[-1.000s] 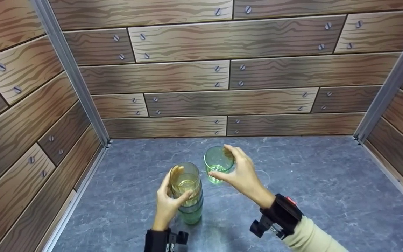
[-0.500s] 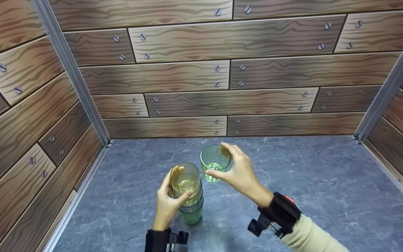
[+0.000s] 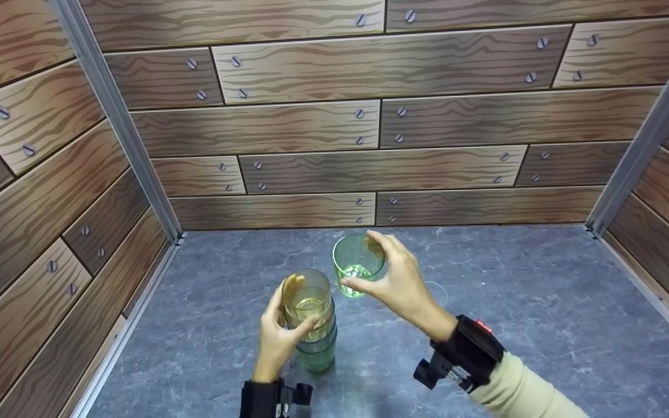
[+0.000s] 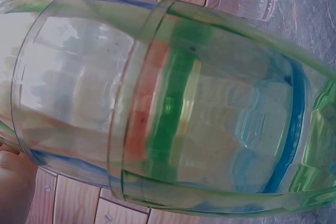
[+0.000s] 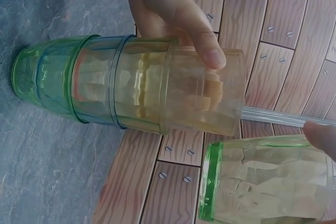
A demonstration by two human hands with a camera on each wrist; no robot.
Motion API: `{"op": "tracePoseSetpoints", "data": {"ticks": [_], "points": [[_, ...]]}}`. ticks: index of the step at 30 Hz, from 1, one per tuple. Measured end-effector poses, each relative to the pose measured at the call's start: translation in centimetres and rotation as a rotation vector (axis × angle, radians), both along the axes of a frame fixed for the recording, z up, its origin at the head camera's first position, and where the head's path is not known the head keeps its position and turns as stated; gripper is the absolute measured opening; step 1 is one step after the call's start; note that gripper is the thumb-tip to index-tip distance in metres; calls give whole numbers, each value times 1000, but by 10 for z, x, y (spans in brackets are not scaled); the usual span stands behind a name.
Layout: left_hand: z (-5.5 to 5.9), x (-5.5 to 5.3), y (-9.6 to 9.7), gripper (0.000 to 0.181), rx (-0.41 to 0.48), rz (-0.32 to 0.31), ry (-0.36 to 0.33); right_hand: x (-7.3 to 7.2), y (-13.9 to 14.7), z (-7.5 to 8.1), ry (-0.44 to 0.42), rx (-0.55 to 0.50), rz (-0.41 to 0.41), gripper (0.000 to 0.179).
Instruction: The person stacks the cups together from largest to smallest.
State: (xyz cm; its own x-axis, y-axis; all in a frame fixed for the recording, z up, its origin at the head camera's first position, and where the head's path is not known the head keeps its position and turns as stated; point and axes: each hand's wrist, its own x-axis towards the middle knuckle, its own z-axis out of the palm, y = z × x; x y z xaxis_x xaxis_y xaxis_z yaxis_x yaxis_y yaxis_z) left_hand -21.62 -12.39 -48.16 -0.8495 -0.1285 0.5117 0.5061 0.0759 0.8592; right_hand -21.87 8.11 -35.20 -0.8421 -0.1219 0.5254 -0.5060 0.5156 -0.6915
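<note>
Marbled grey surface (image 3: 514, 302), faceted green cup (image 3: 351, 264)

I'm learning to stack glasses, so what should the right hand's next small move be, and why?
Perhaps lift the green glass over the stack: the right hand holds it beside the stack, apart, its base seemingly lower than the stack's top, while the left hand grips the yellowish top glass.
</note>
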Motion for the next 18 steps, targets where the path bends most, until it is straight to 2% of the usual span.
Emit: {"op": "tracePoseSetpoints", "data": {"ticks": [10, 18], "points": [[-1, -1, 1, 73, 2, -8, 39, 3, -6, 8, 31, 0, 26, 82], [-1, -1, 1, 75, 8, -9, 6, 5, -9, 11, 30, 5, 44, 84]]}}
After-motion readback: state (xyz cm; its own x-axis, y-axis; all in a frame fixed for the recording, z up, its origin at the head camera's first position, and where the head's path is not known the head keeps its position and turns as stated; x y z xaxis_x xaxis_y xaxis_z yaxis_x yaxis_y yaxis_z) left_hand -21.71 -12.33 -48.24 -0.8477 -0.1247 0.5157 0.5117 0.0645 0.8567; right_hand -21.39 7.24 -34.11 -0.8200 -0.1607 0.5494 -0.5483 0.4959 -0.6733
